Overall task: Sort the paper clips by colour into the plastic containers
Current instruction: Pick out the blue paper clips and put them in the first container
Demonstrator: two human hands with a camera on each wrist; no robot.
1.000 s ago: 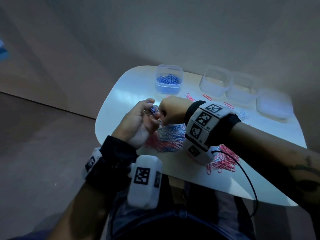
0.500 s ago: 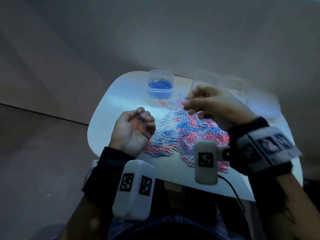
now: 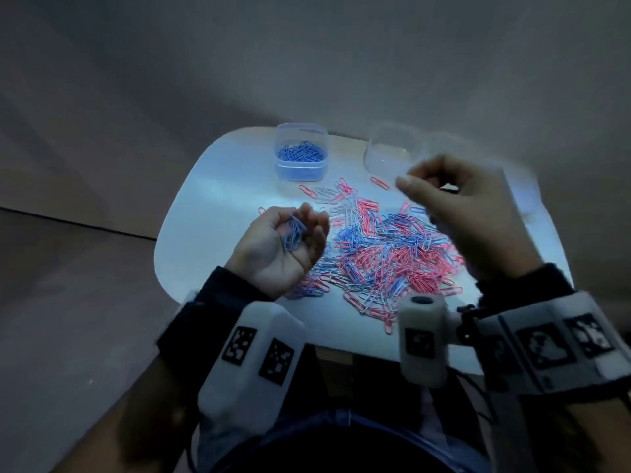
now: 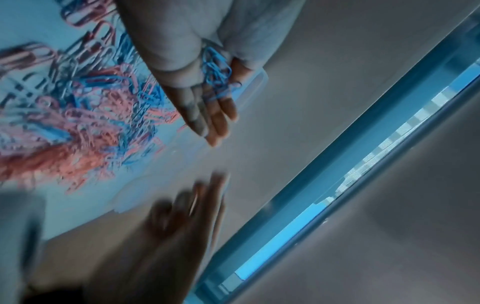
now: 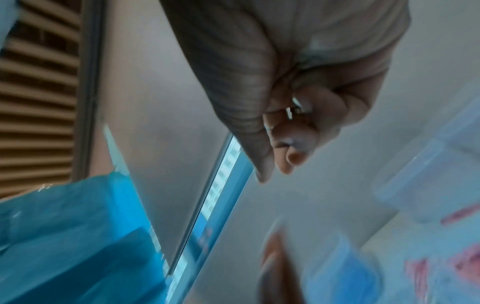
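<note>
Currently L hand [image 3: 280, 247] sits palm-up over near-left part of the white table [image 3: 218, 199], fingers curled loosely round a small bunch of blue clips [image 3: 293, 235]; wrist view shows same bunch [image 4: 217, 71] cradled in the palm hollow. R hand [image 3: 467, 206] is raised over far-right side of table, thumb and forefinger tips brought together, other fingers curled. Cannot tell whether it pinches a clip: frame blurred, and wrist view [image 5: 298, 115] shows only a small glint between the fingers.

Mixed pile of paper clips [image 3: 386, 254], pink, blue and pale, spreads across table centre between the hands; a few strays lie toward the far edge. Blue-clip container [image 3: 301, 153] stands at far edge w/ blue clips inside. An empty clear container [image 3: 386, 158] stands to its right, just beyond R hand. Anything further right is too blurred to call.

Handling (judgement): clips are light, stiff wire w/ smooth coating; likely slippery and prone to hooking into one another, so a pulled clip may drag neighbours. Best taken singly by fingertip pinch across the long loop, at pile edge where they lie flat. Cupped bunch probably spills if palm tilts; tip it low over the blue-clip container.
</note>
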